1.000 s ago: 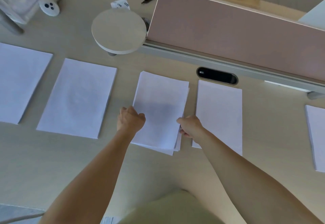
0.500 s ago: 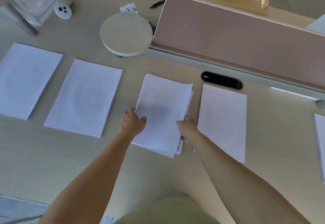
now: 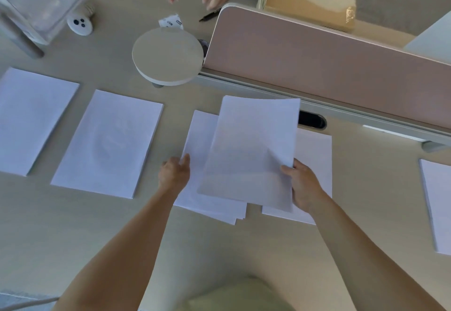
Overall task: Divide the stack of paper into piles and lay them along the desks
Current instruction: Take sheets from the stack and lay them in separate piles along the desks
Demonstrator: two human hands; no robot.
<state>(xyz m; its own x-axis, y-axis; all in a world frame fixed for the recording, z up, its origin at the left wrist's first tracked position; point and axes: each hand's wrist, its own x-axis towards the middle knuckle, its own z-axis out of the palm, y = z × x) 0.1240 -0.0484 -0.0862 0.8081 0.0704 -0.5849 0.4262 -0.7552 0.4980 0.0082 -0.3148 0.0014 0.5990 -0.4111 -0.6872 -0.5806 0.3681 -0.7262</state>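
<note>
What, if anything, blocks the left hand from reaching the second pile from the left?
Probably nothing, so yes: the left hand holds the edge of the middle pile, and only bare desk lies between it and the second pile.

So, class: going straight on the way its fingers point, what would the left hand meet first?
Probably the untidy pile on the desk: the left hand sits at its left edge. The lifted sheaf looks higher, though depth is unclear.

Divider (image 3: 317, 66) and round stand (image 3: 168, 56) are blocking the desk's (image 3: 366, 200) far side; bare desk is lying open along the near edge and beside the right-edge pile (image 3: 436, 203).
</note>
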